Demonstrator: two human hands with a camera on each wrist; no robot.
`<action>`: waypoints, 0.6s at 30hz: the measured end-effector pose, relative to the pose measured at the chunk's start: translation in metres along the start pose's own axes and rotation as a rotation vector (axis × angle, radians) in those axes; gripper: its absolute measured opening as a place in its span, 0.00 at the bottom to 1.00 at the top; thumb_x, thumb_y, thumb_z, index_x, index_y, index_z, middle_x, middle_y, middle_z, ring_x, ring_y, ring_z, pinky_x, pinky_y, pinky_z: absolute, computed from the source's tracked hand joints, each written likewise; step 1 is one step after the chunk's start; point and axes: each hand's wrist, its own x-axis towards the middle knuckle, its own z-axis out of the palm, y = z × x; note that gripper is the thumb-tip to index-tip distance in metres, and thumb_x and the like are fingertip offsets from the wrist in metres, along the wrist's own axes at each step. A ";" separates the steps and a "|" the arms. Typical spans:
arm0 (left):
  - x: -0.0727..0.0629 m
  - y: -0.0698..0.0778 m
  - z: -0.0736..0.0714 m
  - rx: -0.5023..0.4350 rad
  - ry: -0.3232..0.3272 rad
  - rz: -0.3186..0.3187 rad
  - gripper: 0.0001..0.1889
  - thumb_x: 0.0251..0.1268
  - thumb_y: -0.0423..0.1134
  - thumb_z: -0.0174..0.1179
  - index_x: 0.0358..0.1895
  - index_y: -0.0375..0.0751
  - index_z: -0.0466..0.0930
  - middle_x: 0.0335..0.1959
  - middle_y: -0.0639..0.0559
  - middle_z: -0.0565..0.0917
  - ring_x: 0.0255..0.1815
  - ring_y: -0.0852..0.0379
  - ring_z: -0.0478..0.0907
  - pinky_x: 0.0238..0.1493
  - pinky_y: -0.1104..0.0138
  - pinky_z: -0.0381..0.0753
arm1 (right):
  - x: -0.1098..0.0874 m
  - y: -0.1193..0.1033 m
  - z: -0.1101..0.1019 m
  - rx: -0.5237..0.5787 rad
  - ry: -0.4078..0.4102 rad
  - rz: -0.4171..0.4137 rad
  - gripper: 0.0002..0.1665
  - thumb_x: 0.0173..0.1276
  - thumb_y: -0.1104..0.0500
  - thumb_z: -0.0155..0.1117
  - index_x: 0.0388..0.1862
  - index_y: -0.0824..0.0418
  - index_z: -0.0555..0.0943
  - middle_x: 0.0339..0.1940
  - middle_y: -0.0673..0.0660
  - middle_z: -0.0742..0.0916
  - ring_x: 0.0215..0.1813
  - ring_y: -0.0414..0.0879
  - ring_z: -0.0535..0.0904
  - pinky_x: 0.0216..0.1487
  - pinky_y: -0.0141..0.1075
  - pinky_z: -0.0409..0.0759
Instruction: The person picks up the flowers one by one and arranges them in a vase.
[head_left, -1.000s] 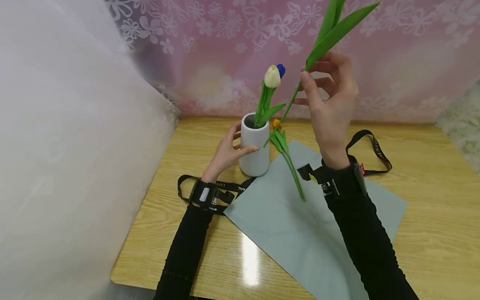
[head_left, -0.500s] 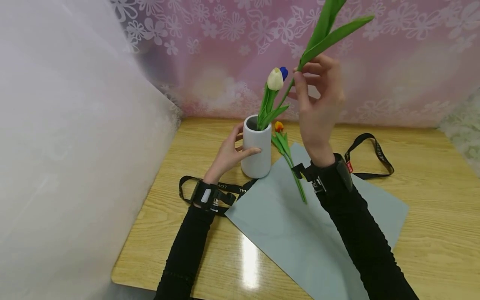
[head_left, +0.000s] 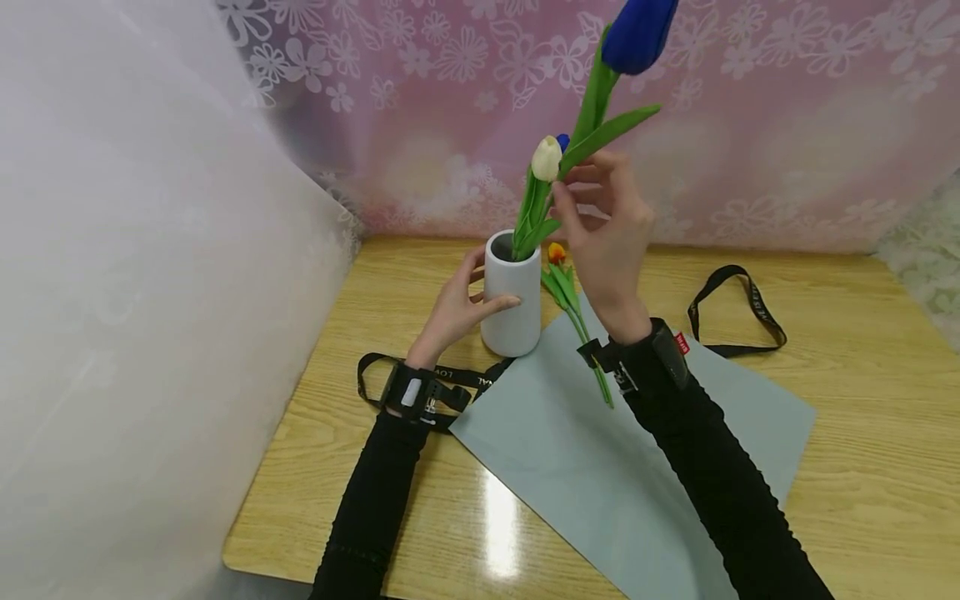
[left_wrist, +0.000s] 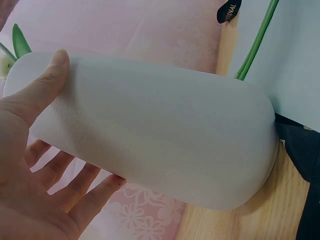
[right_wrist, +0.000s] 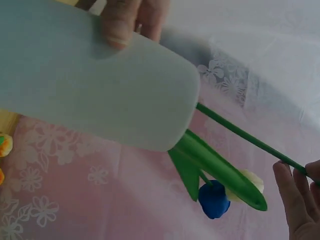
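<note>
My left hand [head_left: 456, 310] holds the white vase [head_left: 514, 329] upright on the table, thumb across its front and fingers behind. A white tulip [head_left: 547, 158] and a blue tulip [right_wrist: 214, 199], the latter mostly hidden in the head view, stand in the vase. Above it, my right hand [head_left: 613, 237] pinches the stem of a larger-looking blue tulip [head_left: 637, 37], tilted to the upper right. In the right wrist view this tulip's stem [right_wrist: 245, 136] runs to the vase mouth; its lower end is hidden there.
Right of the vase lie orange tulips [head_left: 556, 253], their stems reaching onto a grey-blue sheet [head_left: 600, 483]. One black strap [head_left: 738, 348] loops at the right; another [head_left: 369, 360] lies under the left wrist. A pink floral curtain [head_left: 435, 125] hangs behind the wooden table [head_left: 337, 467].
My right hand has moved down and left with the blue tulip, bringing its blossom into view and its stem end to the vase mouth. The left hand has kept its hold on the vase.
</note>
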 end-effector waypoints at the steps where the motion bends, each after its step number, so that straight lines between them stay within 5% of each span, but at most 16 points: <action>1: 0.000 0.000 0.000 0.002 0.000 0.000 0.44 0.61 0.46 0.74 0.78 0.57 0.58 0.73 0.48 0.68 0.72 0.43 0.68 0.65 0.46 0.77 | -0.004 0.003 0.000 -0.020 -0.023 -0.008 0.18 0.70 0.65 0.69 0.56 0.69 0.78 0.42 0.62 0.88 0.39 0.55 0.89 0.42 0.31 0.87; 11: 0.001 0.001 -0.001 0.016 0.002 0.003 0.44 0.61 0.46 0.74 0.78 0.56 0.58 0.73 0.47 0.68 0.72 0.42 0.68 0.64 0.45 0.77 | -0.034 0.027 0.001 -0.189 -0.170 0.004 0.22 0.69 0.62 0.70 0.59 0.65 0.78 0.41 0.60 0.90 0.36 0.50 0.89 0.35 0.29 0.83; 18: 0.001 0.001 0.000 0.007 -0.007 0.000 0.44 0.62 0.45 0.74 0.78 0.56 0.58 0.74 0.48 0.68 0.73 0.42 0.67 0.65 0.45 0.76 | -0.038 0.033 0.002 -0.320 -0.240 0.095 0.20 0.67 0.58 0.73 0.55 0.64 0.81 0.38 0.60 0.91 0.23 0.51 0.83 0.25 0.31 0.75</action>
